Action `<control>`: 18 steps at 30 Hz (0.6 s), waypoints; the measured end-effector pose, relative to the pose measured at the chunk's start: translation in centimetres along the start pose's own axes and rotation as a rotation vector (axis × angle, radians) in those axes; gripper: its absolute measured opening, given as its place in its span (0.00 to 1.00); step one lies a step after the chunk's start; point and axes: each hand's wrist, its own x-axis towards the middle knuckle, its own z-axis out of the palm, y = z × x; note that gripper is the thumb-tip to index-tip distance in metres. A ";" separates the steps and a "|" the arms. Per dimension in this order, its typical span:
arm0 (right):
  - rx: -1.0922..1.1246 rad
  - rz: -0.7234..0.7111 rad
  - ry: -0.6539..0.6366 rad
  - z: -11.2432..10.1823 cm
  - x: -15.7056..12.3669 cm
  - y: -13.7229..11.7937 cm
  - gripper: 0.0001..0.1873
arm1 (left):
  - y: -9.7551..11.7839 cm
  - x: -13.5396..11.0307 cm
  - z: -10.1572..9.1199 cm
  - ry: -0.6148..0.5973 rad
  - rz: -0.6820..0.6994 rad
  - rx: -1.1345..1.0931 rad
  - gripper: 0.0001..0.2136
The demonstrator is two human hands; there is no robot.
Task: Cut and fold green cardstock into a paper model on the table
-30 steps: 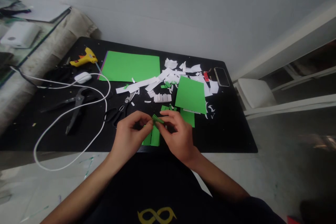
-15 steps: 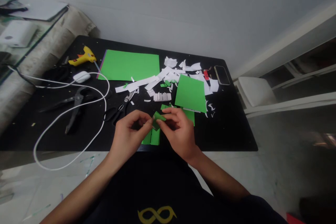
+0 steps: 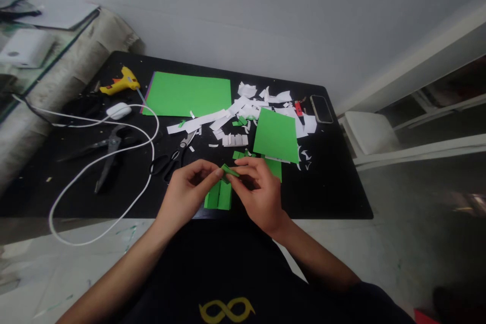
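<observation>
A small folded piece of green paper (image 3: pixel 229 170) is pinched between both my hands above the near edge of the black table (image 3: pixel 334 182). My left hand (image 3: pixel 188 193) grips its left end with thumb and forefinger. My right hand (image 3: pixel 258 193) holds its right end, fingers curled. Just below them, green paper strips (image 3: pixel 219 196) lie flat on the table. A green sheet (image 3: pixel 276 135) lies beyond my right hand, and a larger green sheet (image 3: pixel 189 94) lies at the back.
Black-handled scissors (image 3: pixel 171 158) lie left of my hands, pliers (image 3: pixel 108 154) further left under a looping white cable (image 3: pixel 94 162). A yellow glue gun (image 3: pixel 119 83) sits at the back left. White paper scraps (image 3: pixel 243 111) litter the middle; a phone (image 3: pixel 321 109) lies back right.
The hands have turned the small green piece slightly between the fingertips; they stay in the same place over the green strips.
</observation>
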 end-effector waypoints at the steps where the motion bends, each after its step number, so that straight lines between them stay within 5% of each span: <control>1: -0.007 -0.008 0.002 0.0 0.0 0.0 0.12 | 0.1 0.1 -0.1 -0.010 -0.012 -0.018 0.11; 18: -0.040 -0.088 0.019 0.1 0.2 0.0 0.11 | -0.3 0.4 0.1 0.020 -0.010 -0.009 0.08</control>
